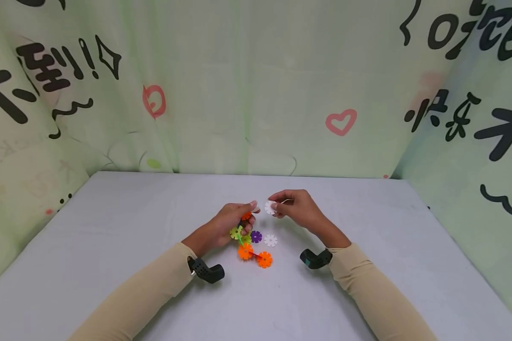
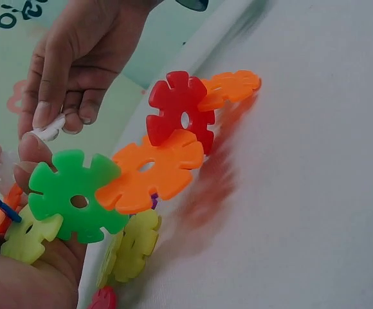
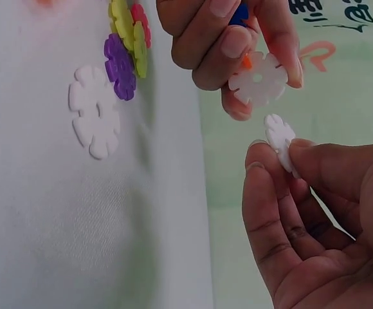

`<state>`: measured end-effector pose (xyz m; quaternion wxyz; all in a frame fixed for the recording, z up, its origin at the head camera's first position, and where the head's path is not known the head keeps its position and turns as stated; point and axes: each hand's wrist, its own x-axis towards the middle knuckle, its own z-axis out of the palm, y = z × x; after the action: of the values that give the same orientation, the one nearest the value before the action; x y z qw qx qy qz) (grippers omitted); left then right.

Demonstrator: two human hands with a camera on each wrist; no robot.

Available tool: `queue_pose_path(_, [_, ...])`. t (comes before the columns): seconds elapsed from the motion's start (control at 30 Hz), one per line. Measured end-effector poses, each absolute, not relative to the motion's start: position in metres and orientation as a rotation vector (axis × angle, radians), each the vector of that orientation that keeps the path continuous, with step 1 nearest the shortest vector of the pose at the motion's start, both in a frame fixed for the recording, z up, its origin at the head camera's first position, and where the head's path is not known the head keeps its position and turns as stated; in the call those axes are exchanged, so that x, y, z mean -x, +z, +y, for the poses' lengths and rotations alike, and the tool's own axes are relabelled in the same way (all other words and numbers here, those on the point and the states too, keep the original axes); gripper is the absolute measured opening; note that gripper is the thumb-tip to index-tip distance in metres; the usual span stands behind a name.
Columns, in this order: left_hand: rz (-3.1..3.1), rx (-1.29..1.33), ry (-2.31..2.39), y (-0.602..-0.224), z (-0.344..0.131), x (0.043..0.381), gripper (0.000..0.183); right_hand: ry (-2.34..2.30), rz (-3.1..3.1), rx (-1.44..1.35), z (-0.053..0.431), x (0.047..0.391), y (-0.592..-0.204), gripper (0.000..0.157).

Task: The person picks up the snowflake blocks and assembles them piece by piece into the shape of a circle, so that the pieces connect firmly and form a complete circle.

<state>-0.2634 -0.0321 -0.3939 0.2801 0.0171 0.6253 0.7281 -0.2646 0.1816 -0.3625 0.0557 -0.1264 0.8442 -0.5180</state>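
Note:
My left hand [image 1: 226, 223] grips a chain of interlocked flower-shaped plastic discs, part of it hidden in the palm. A whitish translucent disc [image 3: 271, 84] sticks out at the fingertips. From the hand hang a yellow-green disc [image 2: 27, 239], a green disc [image 2: 54, 183], an orange disc [image 2: 177, 168], a red disc [image 2: 164, 106] and another orange disc [image 2: 235, 87]. Between thumb and fingers, my right hand [image 1: 302, 207] pinches a white flower-shaped disc [image 3: 279, 143], turned edge-on in the right wrist view. A small gap separates this disc from the translucent one.
On the white-covered table [image 1: 153, 199] below the hands lie a loose white disc [image 1: 270, 240] and a purple disc [image 1: 256, 237], with yellow [image 3: 140, 48] and pinkish-red [image 3: 141, 19] discs beside them. A printed curtain [image 1: 247, 94] stands behind and along both sides.

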Motion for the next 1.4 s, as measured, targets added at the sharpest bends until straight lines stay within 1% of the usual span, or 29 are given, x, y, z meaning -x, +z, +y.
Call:
queue_pose_path(0.53, [1.677, -0.074, 1.948, -0.397, -0.034, 0.261, 0.046, -1.562, 2.502, 0.335, 0.168, 0.267, -0.369, 0.022])
queue_pose_path(0.77, [1.686, -0.088, 1.93, -0.396, -0.035, 0.262, 0.049, -1.615, 2.469, 0.267, 0.164, 0.264, -0.366, 0.023])
queue_pose_path(1.0, [1.669, -0.106, 1.943, -0.396, -0.036, 0.262, 0.049, -1.599, 2.424, 0.281, 0.163, 0.263, -0.36, 0.026])
queue_pose_path(1.23, [1.636, -0.145, 1.956, -0.395, -0.037, 0.264, 0.048, -1.724, 2.358, 0.207, 0.162, 0.26, -0.355, 0.025])
queue_pose_path(1.4, [1.6, -0.199, 1.973, -0.392, -0.038, 0.264, 0.045, -1.771, 2.348, 0.263, 0.162, 0.26, -0.355, 0.024])
